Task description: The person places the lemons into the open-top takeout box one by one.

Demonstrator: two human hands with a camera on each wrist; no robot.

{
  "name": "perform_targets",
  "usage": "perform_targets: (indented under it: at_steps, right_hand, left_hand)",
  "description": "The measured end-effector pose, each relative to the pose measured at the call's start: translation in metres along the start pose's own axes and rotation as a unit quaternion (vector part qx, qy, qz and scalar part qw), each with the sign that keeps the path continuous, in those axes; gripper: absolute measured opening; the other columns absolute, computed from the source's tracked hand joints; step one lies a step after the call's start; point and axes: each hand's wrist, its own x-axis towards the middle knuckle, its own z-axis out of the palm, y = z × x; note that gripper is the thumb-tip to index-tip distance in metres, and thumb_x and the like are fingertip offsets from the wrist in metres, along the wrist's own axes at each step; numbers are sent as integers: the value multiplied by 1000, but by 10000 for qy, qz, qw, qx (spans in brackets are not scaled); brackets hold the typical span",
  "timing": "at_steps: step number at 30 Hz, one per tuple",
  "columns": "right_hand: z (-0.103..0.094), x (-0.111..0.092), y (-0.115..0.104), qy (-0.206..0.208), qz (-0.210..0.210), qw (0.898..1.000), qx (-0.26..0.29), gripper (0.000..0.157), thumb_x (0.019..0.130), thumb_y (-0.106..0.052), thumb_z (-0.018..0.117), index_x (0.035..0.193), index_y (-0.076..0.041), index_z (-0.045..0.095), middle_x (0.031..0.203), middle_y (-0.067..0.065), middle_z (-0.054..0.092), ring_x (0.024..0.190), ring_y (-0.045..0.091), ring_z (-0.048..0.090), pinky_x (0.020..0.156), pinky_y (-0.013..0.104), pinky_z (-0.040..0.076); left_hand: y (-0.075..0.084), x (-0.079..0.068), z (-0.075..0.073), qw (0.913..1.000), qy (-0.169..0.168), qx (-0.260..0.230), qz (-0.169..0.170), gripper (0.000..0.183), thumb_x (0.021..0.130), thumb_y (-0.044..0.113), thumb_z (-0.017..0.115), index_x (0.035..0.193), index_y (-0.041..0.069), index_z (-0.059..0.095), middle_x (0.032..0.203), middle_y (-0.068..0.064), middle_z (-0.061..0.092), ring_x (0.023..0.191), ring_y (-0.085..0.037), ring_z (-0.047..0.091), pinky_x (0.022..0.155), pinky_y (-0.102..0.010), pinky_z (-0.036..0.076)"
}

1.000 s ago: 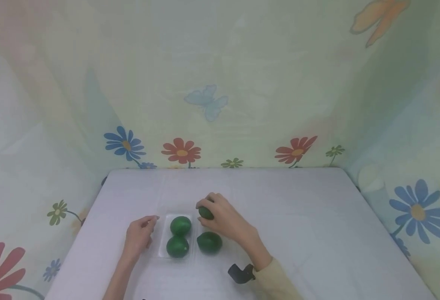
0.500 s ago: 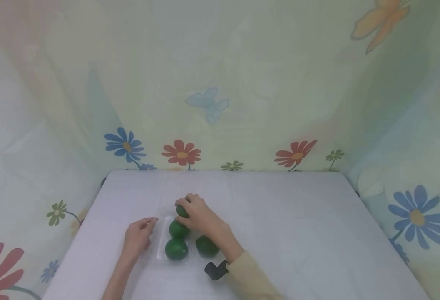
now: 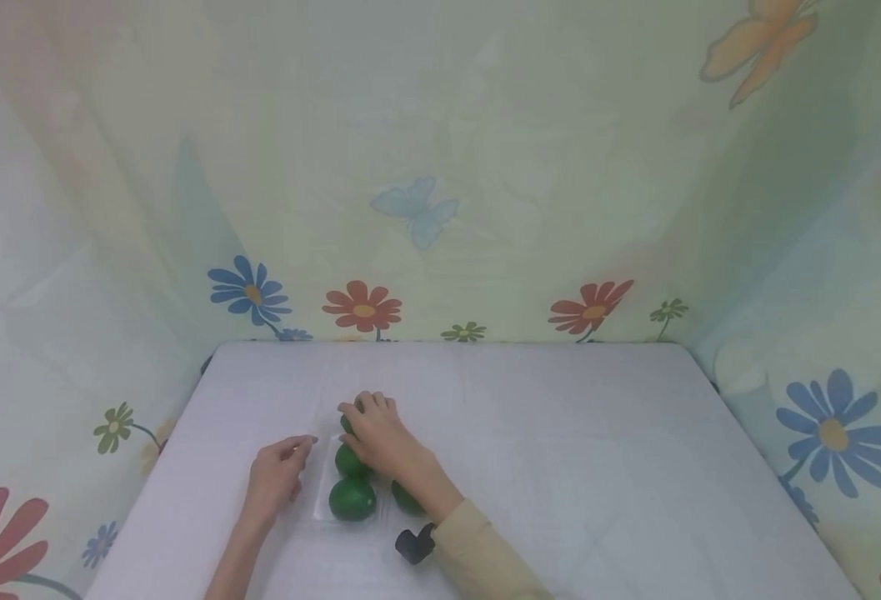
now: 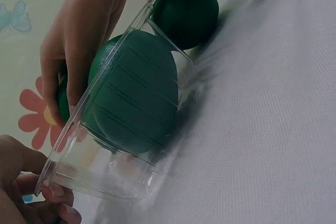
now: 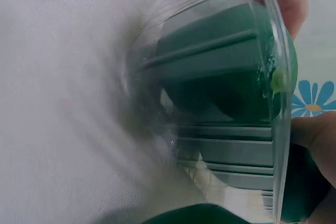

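Observation:
A clear plastic container point(image 3: 323, 498) with ribbed walls lies in front of me on the white cloth. Two shiny green lemon-shaped fruits sit in it, a near one point(image 3: 352, 500) and a farther one point(image 3: 349, 461). Over the container's far end my right hand point(image 3: 385, 440) grips a third green fruit point(image 3: 346, 424), mostly covered by the fingers. My left hand point(image 3: 275, 475) pinches the container's rim at its left side; in the left wrist view those fingertips point(image 4: 56, 193) show at the rim's corner. Another green fruit point(image 3: 405, 500) lies right of the container, partly behind the right forearm.
The white-covered table point(image 3: 598, 450) stretches away to the right. Flower-printed curtains point(image 3: 485, 208) enclose its back and sides. A black wrist device point(image 3: 413, 546) hangs at the right cuff, close over the cloth.
My right hand has carried its green fruit leftward, from right of the container to over its far end. The left hand has stayed at the rim. The right forearm now partly covers the loose fruit.

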Motion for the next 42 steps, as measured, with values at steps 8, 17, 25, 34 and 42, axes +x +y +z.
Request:
perform_targets:
  at_steps: [8,17,25,34,42]
  right_hand:
    - [-1,-5,1,15,12,10000,92,46,100,-33,68,142,-16,59,132,8,61,118,23,56,102,37,50]
    - [-12,-19,10,330,-50,9988,368,43,100,-28,69,141,-17,59,138,8,59,126,24,56,108,37,49]
    - [-30,-42,17,737,-228,9958,501,39,98,-25,72,134,-14,63,135,7,61,126,23,57,107,35,50]
    - [-49,-75,17,816,-468,9930,711,35,97,-22,74,129,-13,65,134,9,62,124,24,58,106,36,51]
    - [-51,-107,23,1039,-555,9899,792,39,93,-23,78,128,-13,65,131,9,63,122,24,59,103,37,52]
  left_hand:
    - [0,-1,3,10000,13,31,-15,41,107,30,54,136,3,64,96,-16,68,48,-11,45,47,-23,40]
    - [1,-1,2,10000,-3,18,73,40,107,27,52,136,2,64,94,-15,67,49,-11,45,47,-23,40]
    - [2,0,-1,9999,-3,66,122,38,107,25,51,134,2,65,92,-15,67,49,-11,45,47,-23,41]
    - [1,2,-1,9999,-13,83,123,37,107,24,51,133,3,66,90,-13,66,47,-11,45,46,-23,40]
    - [2,-2,-2,9998,-4,54,167,39,107,25,51,135,2,65,97,-17,67,47,-11,45,46,-22,40]
